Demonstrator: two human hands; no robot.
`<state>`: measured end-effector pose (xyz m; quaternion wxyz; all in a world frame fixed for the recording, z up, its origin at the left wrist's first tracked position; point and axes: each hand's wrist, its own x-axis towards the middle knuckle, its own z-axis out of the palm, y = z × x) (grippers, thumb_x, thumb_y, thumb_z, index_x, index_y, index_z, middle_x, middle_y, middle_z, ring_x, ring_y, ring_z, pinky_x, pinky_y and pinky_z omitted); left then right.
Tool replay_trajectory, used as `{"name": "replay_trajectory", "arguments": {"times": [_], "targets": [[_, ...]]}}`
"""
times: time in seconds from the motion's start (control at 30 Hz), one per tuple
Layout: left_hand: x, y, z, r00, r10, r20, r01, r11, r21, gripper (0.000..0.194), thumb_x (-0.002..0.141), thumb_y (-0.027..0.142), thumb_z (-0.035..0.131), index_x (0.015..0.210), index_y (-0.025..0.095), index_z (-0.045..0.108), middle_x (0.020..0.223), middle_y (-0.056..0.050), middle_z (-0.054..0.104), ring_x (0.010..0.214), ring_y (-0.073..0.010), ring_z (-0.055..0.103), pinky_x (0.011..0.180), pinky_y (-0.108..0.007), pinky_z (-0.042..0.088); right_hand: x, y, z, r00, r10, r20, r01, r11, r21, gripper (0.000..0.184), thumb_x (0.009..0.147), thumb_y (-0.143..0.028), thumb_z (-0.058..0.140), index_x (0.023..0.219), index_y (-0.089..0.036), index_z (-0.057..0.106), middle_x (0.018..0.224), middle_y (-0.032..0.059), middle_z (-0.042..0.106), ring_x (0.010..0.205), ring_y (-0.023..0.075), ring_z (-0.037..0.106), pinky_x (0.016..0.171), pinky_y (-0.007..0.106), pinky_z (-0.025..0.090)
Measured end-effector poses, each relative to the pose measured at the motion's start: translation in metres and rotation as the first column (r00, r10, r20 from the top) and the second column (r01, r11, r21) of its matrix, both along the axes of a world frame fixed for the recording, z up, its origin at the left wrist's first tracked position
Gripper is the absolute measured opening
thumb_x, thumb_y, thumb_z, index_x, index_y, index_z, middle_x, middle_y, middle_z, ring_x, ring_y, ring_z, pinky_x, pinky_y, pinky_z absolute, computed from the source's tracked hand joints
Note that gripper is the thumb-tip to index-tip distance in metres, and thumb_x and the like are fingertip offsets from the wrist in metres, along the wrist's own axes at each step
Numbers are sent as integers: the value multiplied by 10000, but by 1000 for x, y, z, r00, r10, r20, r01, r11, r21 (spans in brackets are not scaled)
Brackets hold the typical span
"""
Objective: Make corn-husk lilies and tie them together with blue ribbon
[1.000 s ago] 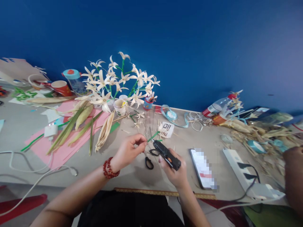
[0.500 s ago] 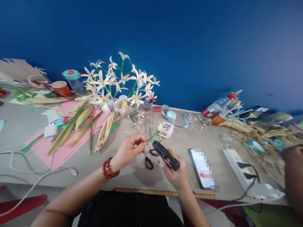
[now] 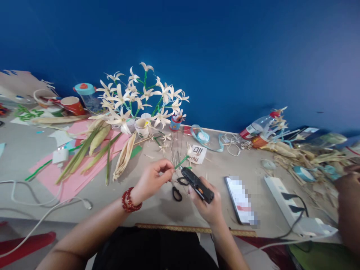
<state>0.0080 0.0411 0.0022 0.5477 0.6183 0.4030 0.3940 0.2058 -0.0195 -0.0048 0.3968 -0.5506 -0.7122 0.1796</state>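
Where the table (image 3: 112, 208) extends farthest left of the grip, pink paper (image 3: 76, 184) lies beneath green husk strips (image 3: 74, 161) and a white charger (image 3: 60, 156). Beyond and somewhat left of the left hand (image 3: 155, 174), pale flowers (image 3: 147, 93) rise on green-wrapped stalks, with a white cup (image 3: 142, 129) near their base. Wearing a red bead bracelet (image 3: 127, 200) at the wrist, this hand pinches a thin green stem (image 3: 181, 162) between thumb and fingers; the stem slants away to the right of the fingertips. Below it, between the 2 hands, scissors (image 3: 174, 194) show black handle loops. The right hand (image 3: 209, 207) is closed around a black glue gun (image 3: 197, 183), its nozzle just beside the stem; whether they touch cannot be told. A lettered card (image 3: 199, 153) lies beyond the gun. Right of this grip rest a phone (image 3: 238, 200), a tilted bottle (image 3: 254, 128) farther back, and a white power strip (image 3: 277, 189) bearing 2 black plugs. Another person's arm (image 3: 348, 210) appears at the far right.
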Motion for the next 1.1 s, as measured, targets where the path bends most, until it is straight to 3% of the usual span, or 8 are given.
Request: {"name": "replay_trajectory", "arguments": {"times": [0.27,0.43,0.6,0.77,1.1], "targets": [[0,0,2,1000,4,-7,-4,1000,-6,138,878,235,534,766,163,572,616,21,556,592,-107,510,589,-219,414,0,-1,0,1000,24,12,-24,1000,-4,210,862,-282,554,694,-223,443,550,-44,480,477,124,501,509,222,366],[-2,-2,5,1000,1,16,0,1000,-16,141,878,238,541,766,161,579,611,22,558,589,-104,509,588,-215,417,4,3,-13,985,-54,167,61,997,-42,199,884,-377,531,774,-217,485,564,-24,540,489,147,538,508,232,352],[-6,-2,7,998,-5,57,8,999,-52,140,871,227,549,755,157,583,617,24,562,581,-96,515,586,-211,425,20,17,-36,850,-205,485,263,963,-54,229,867,-422,537,941,-205,543,657,29,662,576,211,628,506,254,303],[-10,-1,3,999,2,54,0,999,-40,140,874,223,548,755,160,586,616,27,561,580,-95,520,583,-211,427,46,36,-51,743,-242,624,402,907,-127,313,834,-313,563,1110,-177,510,869,92,711,721,249,664,552,269,329],[-9,5,-10,996,-12,90,18,998,-61,172,885,249,542,737,165,564,612,29,551,581,-93,491,592,-215,419,84,54,-80,713,-171,680,307,948,-85,313,797,-224,593,1090,-164,503,1016,115,646,857,266,632,720,334,436]]}}
